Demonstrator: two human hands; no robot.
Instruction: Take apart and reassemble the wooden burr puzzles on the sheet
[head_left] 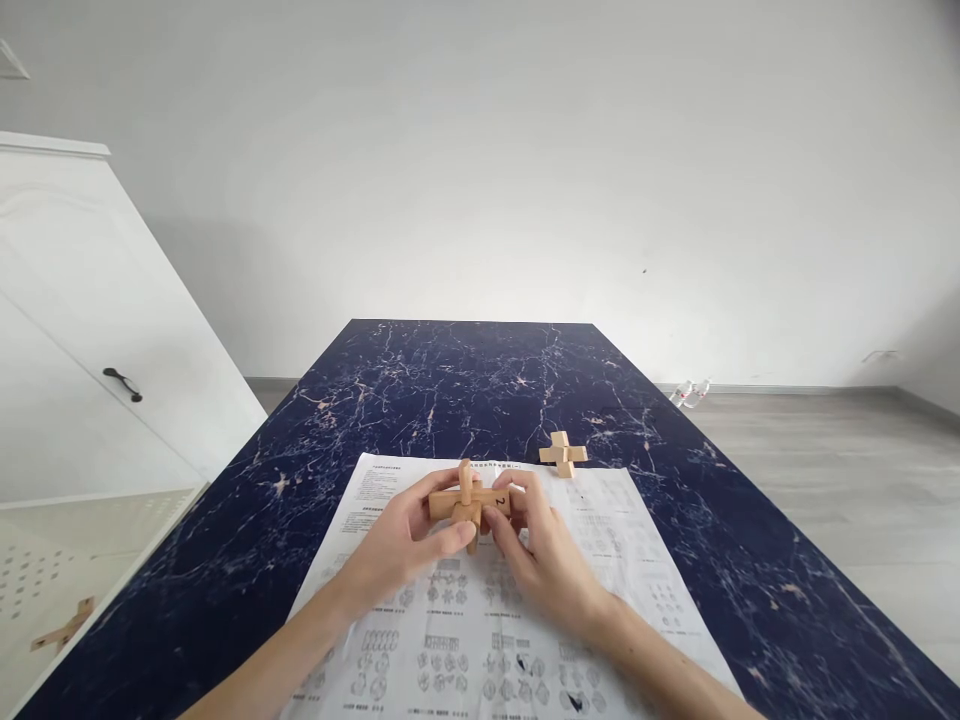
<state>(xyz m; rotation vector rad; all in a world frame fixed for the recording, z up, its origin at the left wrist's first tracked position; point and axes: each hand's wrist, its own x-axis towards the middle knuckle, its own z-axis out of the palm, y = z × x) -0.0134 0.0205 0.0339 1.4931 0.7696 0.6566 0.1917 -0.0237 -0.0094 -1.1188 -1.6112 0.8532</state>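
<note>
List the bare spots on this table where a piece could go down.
Bare marble table beyond the small wooden cross up to the far edge, plus strips left and right of the instruction sheet. Crowded at the sheet's middle: left hand and right hand grip the wooden puzzle.

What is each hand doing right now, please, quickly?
Left hand: closed on the pale wooden cross-shaped interlocking puzzle, gripping its left side.
Right hand: closed on the same puzzle, fingers pinching its right end.

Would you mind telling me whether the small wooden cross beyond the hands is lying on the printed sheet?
No, the small wooden cross rests on the dark marble table, just past the printed sheet's far edge.
</note>
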